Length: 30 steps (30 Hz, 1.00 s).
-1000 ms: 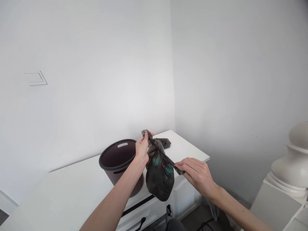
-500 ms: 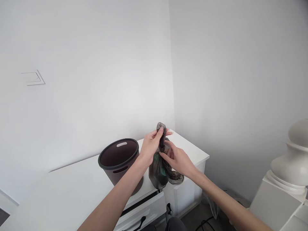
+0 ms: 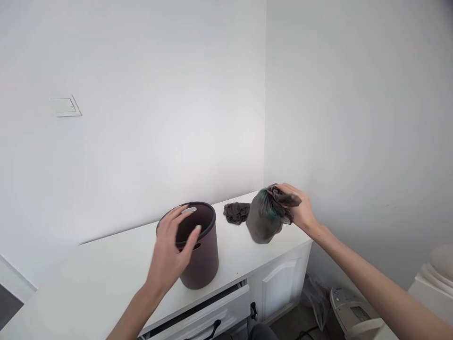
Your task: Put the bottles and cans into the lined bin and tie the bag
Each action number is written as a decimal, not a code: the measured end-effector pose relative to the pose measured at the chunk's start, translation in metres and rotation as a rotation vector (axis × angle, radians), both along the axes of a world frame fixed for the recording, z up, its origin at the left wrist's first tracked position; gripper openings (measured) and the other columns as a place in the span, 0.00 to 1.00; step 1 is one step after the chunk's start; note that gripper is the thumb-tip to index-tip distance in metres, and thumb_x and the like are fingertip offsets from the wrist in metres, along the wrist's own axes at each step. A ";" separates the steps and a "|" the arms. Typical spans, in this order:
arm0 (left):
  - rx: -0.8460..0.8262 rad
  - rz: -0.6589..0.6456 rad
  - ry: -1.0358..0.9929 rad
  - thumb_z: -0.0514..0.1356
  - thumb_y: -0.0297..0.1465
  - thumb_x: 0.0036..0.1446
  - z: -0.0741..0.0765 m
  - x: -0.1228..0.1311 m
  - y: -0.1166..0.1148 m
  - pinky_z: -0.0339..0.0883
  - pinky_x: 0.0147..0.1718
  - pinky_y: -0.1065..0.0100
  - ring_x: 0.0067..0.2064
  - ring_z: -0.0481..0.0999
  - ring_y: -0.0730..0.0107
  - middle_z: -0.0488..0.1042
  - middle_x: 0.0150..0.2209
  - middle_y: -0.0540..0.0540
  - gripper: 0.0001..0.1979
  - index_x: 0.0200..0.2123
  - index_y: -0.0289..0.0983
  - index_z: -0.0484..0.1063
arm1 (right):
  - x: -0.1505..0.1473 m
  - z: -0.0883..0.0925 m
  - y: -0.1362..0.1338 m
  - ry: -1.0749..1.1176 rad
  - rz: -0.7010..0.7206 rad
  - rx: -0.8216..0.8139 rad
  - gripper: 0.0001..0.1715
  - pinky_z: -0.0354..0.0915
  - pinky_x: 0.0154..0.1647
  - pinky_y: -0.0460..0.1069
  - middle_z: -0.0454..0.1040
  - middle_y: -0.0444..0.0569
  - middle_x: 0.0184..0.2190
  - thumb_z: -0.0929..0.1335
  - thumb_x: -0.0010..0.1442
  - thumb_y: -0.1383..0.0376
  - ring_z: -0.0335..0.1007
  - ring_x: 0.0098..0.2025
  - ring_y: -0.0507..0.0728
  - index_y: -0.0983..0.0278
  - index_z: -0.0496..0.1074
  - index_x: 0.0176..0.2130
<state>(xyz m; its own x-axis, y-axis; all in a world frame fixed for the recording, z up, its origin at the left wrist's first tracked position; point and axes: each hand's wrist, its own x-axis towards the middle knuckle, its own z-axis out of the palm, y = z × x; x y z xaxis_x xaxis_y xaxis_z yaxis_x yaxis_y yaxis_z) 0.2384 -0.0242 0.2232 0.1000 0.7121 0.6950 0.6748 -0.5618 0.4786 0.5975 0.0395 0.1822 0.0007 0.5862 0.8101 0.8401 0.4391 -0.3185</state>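
Note:
A dark, see-through garbage bag (image 3: 264, 219), gathered at its neck and bulging with something greenish inside, hangs over the right part of the white cabinet top. My right hand (image 3: 299, 205) grips it by the knotted neck. My left hand (image 3: 170, 250) is over the front rim of a brown trash can (image 3: 201, 264), fingers apart and holding nothing; whether it touches the rim I cannot tell. Behind the filled bag, a crumpled black plastic bag (image 3: 237, 212) lies on the cabinet top.
The white cabinet (image 3: 106, 274) runs along the wall, with a drawer (image 3: 208, 314) pulled partly out at the front. On the floor at right are a clear plastic bag (image 3: 314, 297) and a pale device with a small display (image 3: 357, 311). A white post (image 3: 432, 288) stands far right.
My left hand has let go of the garbage bag and moved left to the trash can. My right hand has carried the bag right and tilted it. The crumpled bag behind now shows.

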 end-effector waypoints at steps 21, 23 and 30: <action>-0.405 0.488 0.076 0.50 0.51 0.60 -0.216 -0.182 0.029 0.59 0.61 0.38 0.62 0.67 0.39 0.71 0.55 0.32 0.24 0.43 0.38 0.73 | -0.150 -0.131 0.065 -0.595 -0.154 -0.649 0.14 0.60 0.36 0.48 0.77 0.60 0.44 0.62 0.66 0.77 0.78 0.42 0.59 0.68 0.71 0.48; -0.409 0.499 0.099 0.50 0.51 0.61 -0.218 -0.181 0.029 0.60 0.61 0.39 0.62 0.68 0.39 0.70 0.57 0.32 0.25 0.44 0.38 0.73 | -0.159 -0.137 0.051 -0.576 -0.159 -0.641 0.19 0.62 0.35 0.48 0.75 0.60 0.47 0.63 0.66 0.75 0.78 0.44 0.60 0.66 0.68 0.55; -0.382 0.496 0.186 0.51 0.51 0.62 -0.217 -0.170 0.026 0.66 0.56 0.41 0.59 0.71 0.40 0.71 0.58 0.34 0.24 0.46 0.40 0.73 | -0.178 -0.189 0.007 -0.377 0.056 -0.637 0.23 0.63 0.34 0.48 0.77 0.54 0.48 0.63 0.67 0.70 0.79 0.43 0.60 0.60 0.65 0.61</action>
<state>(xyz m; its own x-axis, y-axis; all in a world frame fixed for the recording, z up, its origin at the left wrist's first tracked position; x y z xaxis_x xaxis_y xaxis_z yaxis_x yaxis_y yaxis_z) 0.0685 0.0018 0.0058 -0.2094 0.8982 0.3864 0.9012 0.0239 0.4328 0.4195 0.0466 -0.0072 -0.2540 0.9338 0.2522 0.9246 0.3109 -0.2199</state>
